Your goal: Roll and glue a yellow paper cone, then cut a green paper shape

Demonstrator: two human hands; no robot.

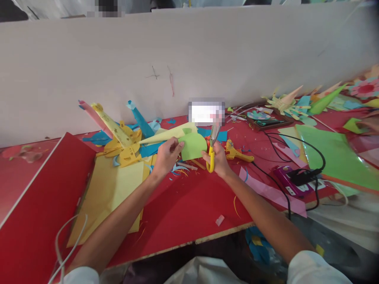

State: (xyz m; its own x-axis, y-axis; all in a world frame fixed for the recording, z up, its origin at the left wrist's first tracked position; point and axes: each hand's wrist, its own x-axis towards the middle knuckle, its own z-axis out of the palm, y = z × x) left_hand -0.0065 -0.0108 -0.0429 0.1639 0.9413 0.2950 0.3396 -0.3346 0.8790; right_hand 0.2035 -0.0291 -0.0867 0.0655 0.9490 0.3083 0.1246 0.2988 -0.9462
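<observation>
Between the left hand (166,156) pinching its edge and the right hand (220,161) holding yellow-handled scissors (211,155), I'd keep that green paper (193,146) flat, the blades (215,133) clear of both hands.

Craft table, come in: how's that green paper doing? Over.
Left hand pinching green paper. Right hand holding yellow-handled scissors beside it. Yellow glue gun near right hand; paper scraps scattered on red table.

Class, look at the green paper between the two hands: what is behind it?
A pale yellow paper cone and blue paper show past the edges of the green paper; whatever it covers cannot be seen.
</observation>
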